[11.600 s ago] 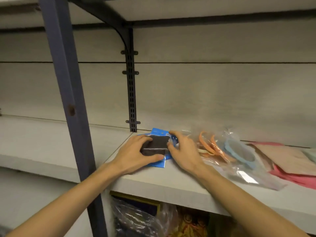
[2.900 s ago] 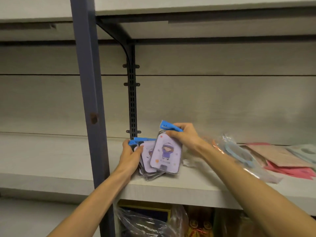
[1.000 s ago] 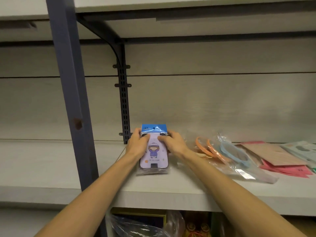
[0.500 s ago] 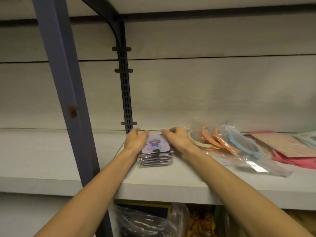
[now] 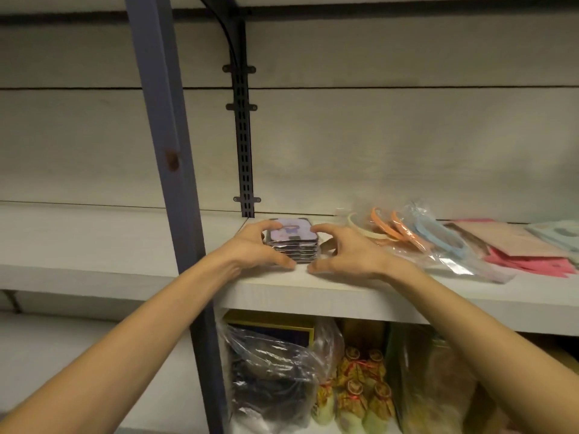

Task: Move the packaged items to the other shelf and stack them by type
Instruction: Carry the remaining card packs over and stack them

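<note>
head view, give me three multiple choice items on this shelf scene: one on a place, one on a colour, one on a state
1. Where does the stack of packaged cards sit?
A. on the shelf at its left end, by the black bracket
B. on the floor
C. on top of the pink packets

2. What colour is the top card's face?
A. green
B. pale purple
C. red

3. How is the left hand?
A. curled against the stack's side
B. flat on the wall
C. out of view

Answers: 1 A, the stack rests just in front of the bracket's foot. 2 B, the top face is lilac with a small figure. 3 A, its fingers curve round the stack's left side, the right hand mirroring it.
</note>
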Action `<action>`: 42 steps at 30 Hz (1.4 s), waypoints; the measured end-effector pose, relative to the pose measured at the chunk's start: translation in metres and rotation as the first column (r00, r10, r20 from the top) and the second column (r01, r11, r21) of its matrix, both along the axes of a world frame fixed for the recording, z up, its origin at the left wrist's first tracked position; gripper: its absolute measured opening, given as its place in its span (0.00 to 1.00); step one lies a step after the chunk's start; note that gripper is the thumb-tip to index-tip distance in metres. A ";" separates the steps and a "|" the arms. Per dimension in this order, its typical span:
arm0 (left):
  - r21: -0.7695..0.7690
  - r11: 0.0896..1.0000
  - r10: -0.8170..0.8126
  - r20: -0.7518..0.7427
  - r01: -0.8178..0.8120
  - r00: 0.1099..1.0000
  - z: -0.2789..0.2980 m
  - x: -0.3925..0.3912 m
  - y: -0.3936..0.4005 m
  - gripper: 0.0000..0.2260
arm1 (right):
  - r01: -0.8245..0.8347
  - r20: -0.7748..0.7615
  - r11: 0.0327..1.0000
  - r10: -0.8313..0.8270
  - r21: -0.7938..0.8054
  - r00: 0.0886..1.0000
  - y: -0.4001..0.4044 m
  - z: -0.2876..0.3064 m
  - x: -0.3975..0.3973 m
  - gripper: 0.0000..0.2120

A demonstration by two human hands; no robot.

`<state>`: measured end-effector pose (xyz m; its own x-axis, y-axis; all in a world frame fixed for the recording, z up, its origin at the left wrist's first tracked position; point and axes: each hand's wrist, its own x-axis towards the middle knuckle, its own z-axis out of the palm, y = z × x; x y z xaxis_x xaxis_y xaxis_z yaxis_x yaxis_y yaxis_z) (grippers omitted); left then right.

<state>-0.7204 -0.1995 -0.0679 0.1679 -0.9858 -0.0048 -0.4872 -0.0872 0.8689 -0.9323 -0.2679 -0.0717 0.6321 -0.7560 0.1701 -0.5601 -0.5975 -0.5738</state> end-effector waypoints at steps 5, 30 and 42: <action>-0.039 0.999 -0.002 0.081 0.006 0.997 -0.002 0.002 -0.001 0.40 | 0.099 0.017 0.980 -0.098 -0.172 0.995 -0.003 -0.008 0.011 0.35; -0.191 0.976 0.149 0.248 -0.103 0.957 -0.016 0.000 0.000 0.32 | 0.159 -0.022 0.906 -0.182 -0.393 0.983 -0.009 -0.023 0.040 0.28; -0.304 0.946 0.222 0.349 -0.115 0.910 -0.019 -0.001 -0.007 0.26 | 0.187 -0.061 0.901 -0.229 -0.392 0.972 -0.015 -0.027 0.066 0.30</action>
